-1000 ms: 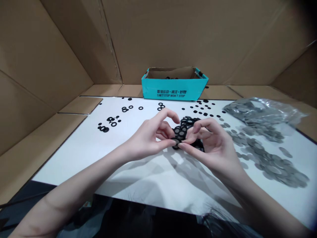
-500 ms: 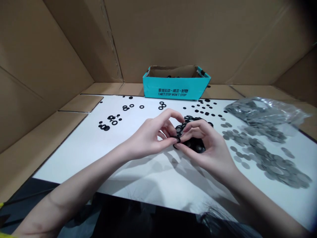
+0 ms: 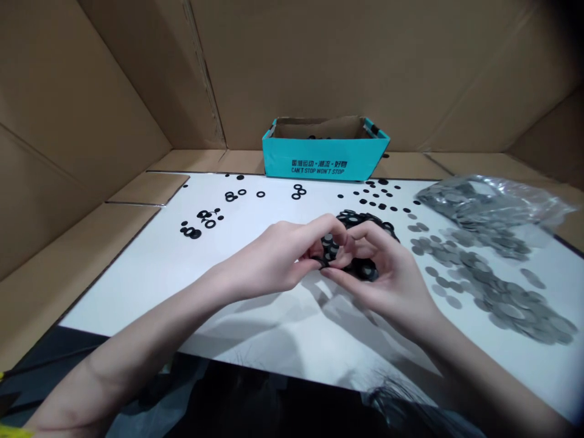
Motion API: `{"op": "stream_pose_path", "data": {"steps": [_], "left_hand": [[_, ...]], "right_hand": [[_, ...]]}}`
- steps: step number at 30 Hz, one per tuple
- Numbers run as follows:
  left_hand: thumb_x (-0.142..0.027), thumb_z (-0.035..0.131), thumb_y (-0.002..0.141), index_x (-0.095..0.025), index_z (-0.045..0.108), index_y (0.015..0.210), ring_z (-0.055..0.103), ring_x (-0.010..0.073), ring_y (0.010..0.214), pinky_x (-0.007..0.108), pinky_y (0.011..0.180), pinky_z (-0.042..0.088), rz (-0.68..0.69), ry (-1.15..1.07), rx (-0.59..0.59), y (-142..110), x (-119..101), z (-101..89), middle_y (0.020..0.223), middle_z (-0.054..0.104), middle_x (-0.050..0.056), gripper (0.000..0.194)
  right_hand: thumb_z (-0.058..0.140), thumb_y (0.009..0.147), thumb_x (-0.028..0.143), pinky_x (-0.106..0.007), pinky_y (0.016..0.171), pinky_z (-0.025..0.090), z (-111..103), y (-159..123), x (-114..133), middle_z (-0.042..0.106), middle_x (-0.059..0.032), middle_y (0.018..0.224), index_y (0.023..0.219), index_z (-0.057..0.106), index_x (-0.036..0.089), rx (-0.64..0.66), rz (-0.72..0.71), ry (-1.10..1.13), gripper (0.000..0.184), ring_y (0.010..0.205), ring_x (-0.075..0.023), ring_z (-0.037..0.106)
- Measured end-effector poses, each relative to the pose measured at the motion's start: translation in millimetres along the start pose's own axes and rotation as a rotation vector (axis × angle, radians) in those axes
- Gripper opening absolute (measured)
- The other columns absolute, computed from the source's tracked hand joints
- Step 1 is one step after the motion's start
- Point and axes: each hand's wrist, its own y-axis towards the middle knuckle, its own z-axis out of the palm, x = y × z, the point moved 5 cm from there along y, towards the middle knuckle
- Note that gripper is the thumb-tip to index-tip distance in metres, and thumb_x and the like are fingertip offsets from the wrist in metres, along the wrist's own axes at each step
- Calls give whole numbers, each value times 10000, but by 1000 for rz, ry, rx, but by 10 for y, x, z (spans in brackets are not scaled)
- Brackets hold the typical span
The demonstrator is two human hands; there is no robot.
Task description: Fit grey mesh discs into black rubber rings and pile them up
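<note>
Between the fingertips of both hands is a small black ring point(image 3: 320, 261), partly covered by the fingers. My left hand point(image 3: 285, 258) pinches it from the left with thumb and fingers. My right hand point(image 3: 381, 264) meets it from the other side, thumb and fingertips closed at its edge. Whether a disc sits inside the ring is hidden. Just behind and under the hands lies a pile of black rings point(image 3: 360, 218), some with grey centres, partly hidden by my right hand.
A turquoise cardboard box point(image 3: 326, 158) with black pieces inside stands at the back. Loose black rings point(image 3: 210, 224) lie at left, small black discs point(image 3: 375, 194) at back right. Grey discs point(image 3: 511, 298) spread at right below a clear plastic bag point(image 3: 493, 198). Cardboard walls point(image 3: 365, 67) surround the white tabletop point(image 3: 150, 274).
My left fingers have curled in closer to my right fingertips, and the held ring has moved slightly down and left. The view has shifted a little.
</note>
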Motion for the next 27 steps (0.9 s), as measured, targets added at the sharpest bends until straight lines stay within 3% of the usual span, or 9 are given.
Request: {"op": "stream_pose_path", "data": {"steps": [6,15,23,27], "left_hand": [[-72,593,851,-253,521,1151,686,137,786,270,754,542,-14,-104,-70,7,70,25,847,677,-31,358],[-89,582,897,-243,496,1134,668,125,820,252,759,543,47,-160,-125,16,79,76,901,656,-10,296],[-85,556,897,-246,535,1109,643,127,764,250,731,511,39,-54,-27,0,0,20,844,641,-29,267],[-81,546,897,-255,545,1140,647,131,766,261,750,507,48,3,-2,2,-7,28,864,673,-27,299]], "right_hand": [[782,746,210,-361,743,571,-23,12,-9,754,43,728,935,516,288,-15,-9,-117,336,716,-223,767],[795,739,243,-376,773,547,-49,26,-18,732,47,703,953,517,283,-44,4,-85,352,730,-218,747],[789,753,199,-319,653,522,-24,1,-32,605,85,653,890,511,282,-40,-4,94,321,621,-157,661],[762,774,198,-317,660,523,1,14,-11,627,59,705,858,533,273,0,-28,43,255,662,-162,669]]}}
